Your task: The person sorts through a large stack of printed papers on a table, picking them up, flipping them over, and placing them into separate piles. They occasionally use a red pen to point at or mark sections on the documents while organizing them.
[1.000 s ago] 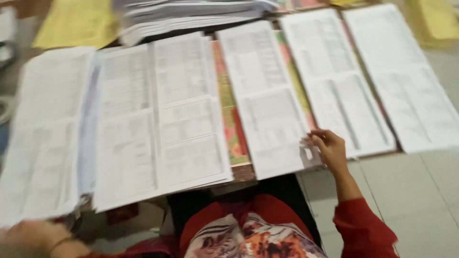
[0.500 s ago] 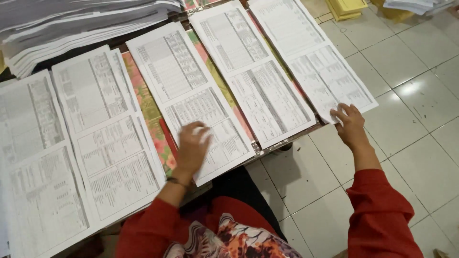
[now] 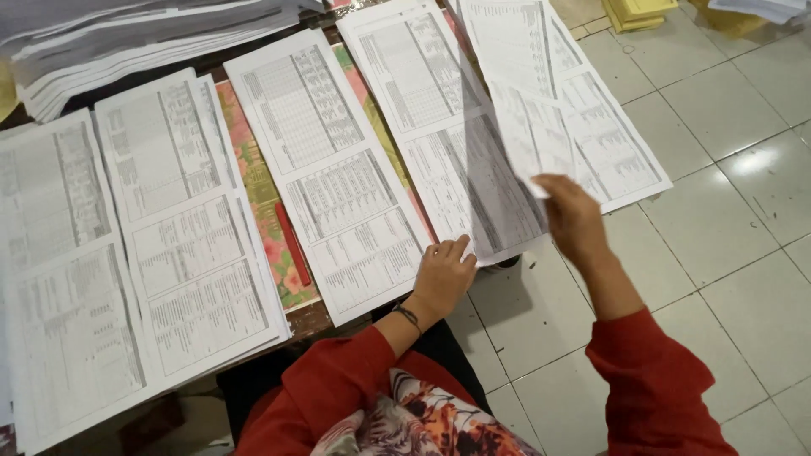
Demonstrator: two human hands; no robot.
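Observation:
Several long printed sheets lie side by side on a low table. My right hand (image 3: 574, 215) pinches the near corner of one long sheet (image 3: 519, 93) and holds it lifted above the rightmost stack (image 3: 621, 156). My left hand (image 3: 443, 274) rests flat on the near edge of the neighbouring stack (image 3: 439, 127), fingers spread, touching the paper without gripping it. Both sleeves are red.
Further stacks of printed sheets (image 3: 334, 169) (image 3: 182, 219) (image 3: 55, 279) cover the table, which has a floral cloth (image 3: 262, 211) with a red pen (image 3: 293, 245) on it. A tall paper pile (image 3: 127, 42) sits at the back left. White floor tiles (image 3: 726, 228) lie to the right, yellow folders (image 3: 642, 10) beyond.
My right hand has picked a sheet off the rightmost stack and raised it. My left hand slid right along the table's near edge onto the neighbouring stack. The view shifted right.

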